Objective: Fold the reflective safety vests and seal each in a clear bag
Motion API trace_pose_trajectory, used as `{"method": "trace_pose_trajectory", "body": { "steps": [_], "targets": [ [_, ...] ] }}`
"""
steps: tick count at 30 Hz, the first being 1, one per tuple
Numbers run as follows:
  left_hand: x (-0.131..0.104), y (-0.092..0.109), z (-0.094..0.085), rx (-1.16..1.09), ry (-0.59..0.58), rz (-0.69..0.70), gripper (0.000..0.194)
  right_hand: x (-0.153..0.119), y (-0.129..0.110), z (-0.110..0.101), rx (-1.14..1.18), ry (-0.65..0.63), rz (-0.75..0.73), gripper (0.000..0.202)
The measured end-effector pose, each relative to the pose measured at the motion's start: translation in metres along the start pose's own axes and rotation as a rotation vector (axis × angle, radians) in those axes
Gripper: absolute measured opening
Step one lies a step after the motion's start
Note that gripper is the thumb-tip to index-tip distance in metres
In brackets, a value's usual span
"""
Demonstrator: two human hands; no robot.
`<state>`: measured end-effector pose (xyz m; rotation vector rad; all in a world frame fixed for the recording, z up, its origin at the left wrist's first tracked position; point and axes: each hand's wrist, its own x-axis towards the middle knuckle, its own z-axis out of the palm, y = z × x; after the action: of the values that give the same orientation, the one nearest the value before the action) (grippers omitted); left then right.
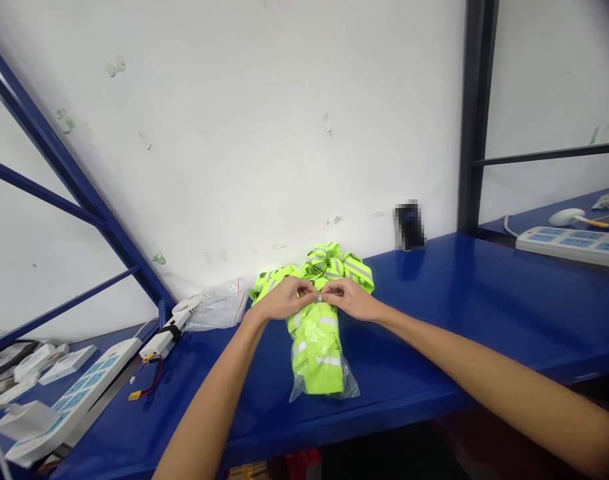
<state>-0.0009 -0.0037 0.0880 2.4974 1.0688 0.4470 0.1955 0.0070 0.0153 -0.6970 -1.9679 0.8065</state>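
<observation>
A clear plastic bag [351, 387] lies on the blue table, with folded neon-yellow reflective straps [317, 353] inside it. Both of my hands meet at the bag's upper end. My left hand [287, 298] pinches the bag's edge between thumb and fingers. Close beside it, my right hand [353, 298] pinches the same edge, the two sets of fingertips almost touching. Just behind my hands sits a heap of loose yellow straps [329, 260] with silver stripes, partly hidden by them.
Flat plastic bags [217, 310] and a small white fan [187, 307] lie to the left. Power strips stand at the far left [84, 387] and far right [569, 243]. A dark blurred-out object [410, 227] leans on the wall. Blue and black frame posts rise at the sides.
</observation>
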Motion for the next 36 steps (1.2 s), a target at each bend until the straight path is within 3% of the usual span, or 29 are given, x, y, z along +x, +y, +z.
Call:
{"method": "trace_pose_trajectory", "body": {
  "steps": [5, 14, 19, 26, 28, 31, 34, 36],
  "targets": [
    [0.000, 0.002, 0.002, 0.010, 0.005, 0.040, 0.031, 0.001, 0.001, -0.001, 0.059, -0.035, 0.014, 0.030],
    [0.000, 0.004, -0.003, 0.037, -0.052, -0.002, 0.033, 0.000, 0.003, 0.005, 0.017, 0.064, -0.014, 0.015],
    [-0.002, 0.012, -0.002, 0.107, 0.026, 0.061, 0.027, 0.000, -0.005, 0.003, 0.104, 0.012, 0.019, 0.023],
    [-0.005, 0.014, -0.002, 0.082, 0.014, 0.026, 0.027, 0.000, -0.015, -0.002, -0.119, 0.016, -0.080, 0.023],
    [-0.008, 0.018, -0.004, 0.121, -0.024, 0.037, 0.026, -0.001, -0.020, -0.008, -0.259, -0.045, -0.163, 0.024],
    [-0.017, 0.029, -0.010, 0.152, -0.106, 0.068, 0.031, -0.003, -0.034, -0.021, -0.386, -0.249, -0.259, 0.032],
    [-0.028, 0.045, -0.019, 0.094, -0.165, 0.062, 0.038, -0.007, -0.057, -0.036, -0.330, -0.426, -0.236, 0.037],
    [-0.033, 0.055, -0.024, 0.063, -0.159, 0.042, 0.043, -0.010, -0.075, -0.045, -0.277, -0.435, -0.186, 0.038]
  ]
}}
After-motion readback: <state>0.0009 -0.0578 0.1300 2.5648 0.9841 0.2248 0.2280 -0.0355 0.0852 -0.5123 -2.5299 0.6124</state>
